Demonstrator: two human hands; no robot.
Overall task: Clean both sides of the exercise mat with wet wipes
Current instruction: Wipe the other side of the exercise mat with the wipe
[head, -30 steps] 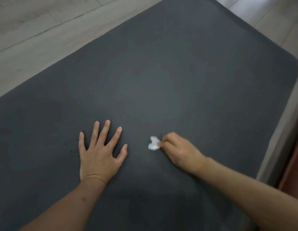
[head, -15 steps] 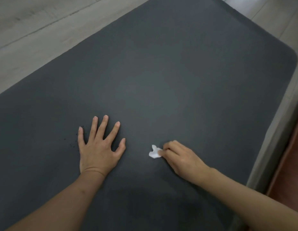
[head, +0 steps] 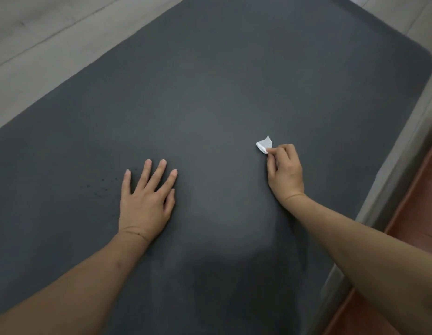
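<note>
A dark grey exercise mat point(head: 210, 97) lies flat on the floor and fills most of the view, running from the near edge up to a rounded far corner at the upper right. Pale wood-look floor point(head: 41, 39) shows beyond its left and far edges. Along the mat's right edge runs a light strip of floor, and past that, at the lower right, sits a reddish-brown surface point(head: 418, 213); what it belongs to cannot be told.

Two bare forearms reach in from the bottom of the view. The left hand point(head: 144, 201) rests palm down on the mat, left of centre, with its fingers straight and spread wide and the thumb lying close beside the palm. It holds nothing.

The right hand point(head: 285, 172) is on the mat to the right of centre, well apart from the left hand. Its fingers are curled in, and the thumb and fingertips pinch a small, crumpled white wipe point(head: 263, 144). The wipe sticks out past the fingertips on the far side and appears to touch the mat's surface.

A scatter of small dark specks point(head: 101, 187) marks the mat just left of the left hand's little finger.
</note>
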